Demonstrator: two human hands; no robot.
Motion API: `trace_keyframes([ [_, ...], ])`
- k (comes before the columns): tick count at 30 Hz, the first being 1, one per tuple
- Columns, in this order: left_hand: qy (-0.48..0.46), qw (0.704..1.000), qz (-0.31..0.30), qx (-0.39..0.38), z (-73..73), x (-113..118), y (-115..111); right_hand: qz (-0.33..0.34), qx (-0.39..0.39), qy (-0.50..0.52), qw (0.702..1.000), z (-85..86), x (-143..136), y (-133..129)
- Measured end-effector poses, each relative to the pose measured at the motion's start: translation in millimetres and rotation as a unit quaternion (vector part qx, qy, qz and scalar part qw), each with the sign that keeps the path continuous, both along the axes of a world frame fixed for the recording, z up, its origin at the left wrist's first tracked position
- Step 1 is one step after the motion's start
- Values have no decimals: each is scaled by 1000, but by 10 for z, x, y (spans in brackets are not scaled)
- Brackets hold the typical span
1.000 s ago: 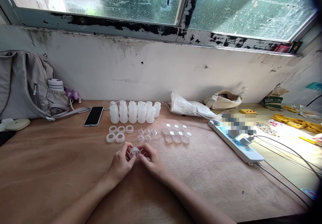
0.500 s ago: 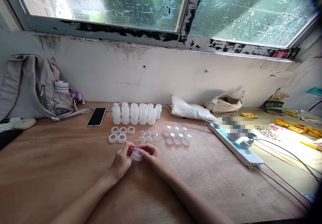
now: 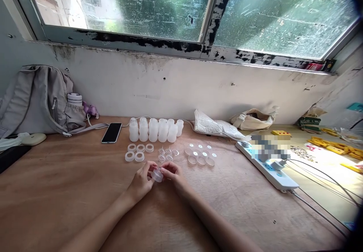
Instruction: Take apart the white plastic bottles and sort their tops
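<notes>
Between my two hands is a small clear plastic ribbed piece, like a threaded collar (image 3: 157, 175). My left hand (image 3: 143, 179) is closed on its left side, and the fingers of my right hand (image 3: 171, 173) pinch its upper right edge. Just beyond them lie several thin clear rings with small stems (image 3: 161, 158). To their left are several thicker frosted rings (image 3: 129, 156). On the right, clear dome-like caps with white round tops (image 3: 201, 160) stand in two rows. Several frosted white little bottles (image 3: 153, 130) stand upright behind the rings.
A phone (image 3: 111, 133) lies left of the bottles, near a grey backpack (image 3: 42, 97). A white packet (image 3: 212, 125) and a cloth pouch (image 3: 252, 119) rest against the wall. A power strip (image 3: 279, 180) with cables runs along the right, beside yellow parts (image 3: 334, 146).
The camera view has shifted slightly, so everything sits a little lower and to the right. Both hands still hold the clear piece in nearly the same place.
</notes>
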State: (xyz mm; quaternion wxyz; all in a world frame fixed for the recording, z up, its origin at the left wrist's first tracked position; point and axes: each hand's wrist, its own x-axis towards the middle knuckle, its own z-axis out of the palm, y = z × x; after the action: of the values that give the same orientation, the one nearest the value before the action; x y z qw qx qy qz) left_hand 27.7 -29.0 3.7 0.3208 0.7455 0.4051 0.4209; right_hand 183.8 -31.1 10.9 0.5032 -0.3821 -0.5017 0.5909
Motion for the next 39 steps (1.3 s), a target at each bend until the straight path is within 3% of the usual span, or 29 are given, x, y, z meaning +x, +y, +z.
trace_keyframes([
  [3, 31, 997, -62, 31, 17, -17, 22, -29, 48, -61, 997, -16, 34, 26],
  [6, 59, 992, -96, 52, 29, -27, 29, -75, 128, -175, 973, -32, 66, 33],
  [9, 65, 992, -93, 49, 20, -25, 33, -73, 178, -263, 945, -42, 63, 13],
  [15, 92, 992, -62, 57, 3, -34, 60, -12, 202, -319, 926, 80, 80, 107],
  [17, 98, 992, -53, 57, 3, -46, 70, -67, 194, -325, 923, 190, 141, 254],
  [20, 103, 992, -39, 57, 1, -62, 81, -213, 150, -331, 907, 362, 276, 586],
  [23, 113, 991, -30, 61, 2, -75, 86, -282, 114, -333, 893, 438, 402, 947],
  [30, 125, 989, -36, 70, 6, -92, 98, -325, 15, -342, 882, 148, 455, 1415],
  [35, 133, 989, -30, 65, -4, -91, 106, -320, 1, -343, 883, -16, 435, 1465],
  [39, 135, 988, -22, 66, 6, -95, 103, -329, 15, -342, 880, -2, 433, 1393],
])
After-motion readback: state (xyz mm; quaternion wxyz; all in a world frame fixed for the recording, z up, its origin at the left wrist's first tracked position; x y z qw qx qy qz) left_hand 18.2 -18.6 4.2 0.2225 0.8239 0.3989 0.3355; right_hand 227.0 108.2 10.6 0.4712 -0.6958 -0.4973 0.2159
